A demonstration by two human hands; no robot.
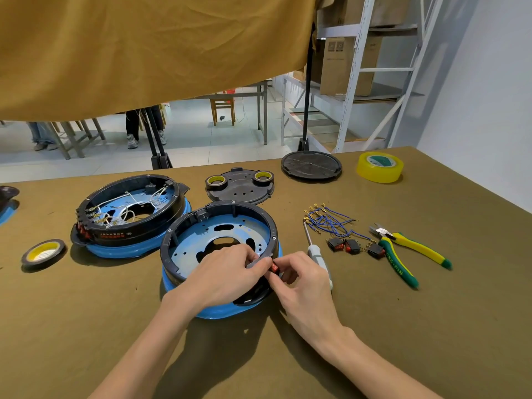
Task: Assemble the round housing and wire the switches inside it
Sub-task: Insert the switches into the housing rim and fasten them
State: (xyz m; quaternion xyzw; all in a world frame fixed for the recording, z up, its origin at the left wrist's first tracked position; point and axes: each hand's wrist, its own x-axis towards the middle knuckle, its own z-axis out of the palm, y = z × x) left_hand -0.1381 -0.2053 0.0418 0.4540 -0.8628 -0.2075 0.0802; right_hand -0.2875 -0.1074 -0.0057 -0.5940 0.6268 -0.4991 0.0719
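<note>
We fit a red switch into the near rim of the round housing.

Our left hand [227, 272] curls over the rim of the round housing [221, 226], its fingertips hidden behind the switch [275, 267], which our right hand [299, 279] pinches between thumb and forefinger; only a red sliver of it shows. Our hands cover the slot itself, so we cannot tell how far it is seated. Beyond the right hand lie a screwdriver [316, 251], three loose switches [355, 247], blue wires [328, 220] and pliers [403, 249]. Past the left hand sits a second, wired housing [129, 211].
</note>
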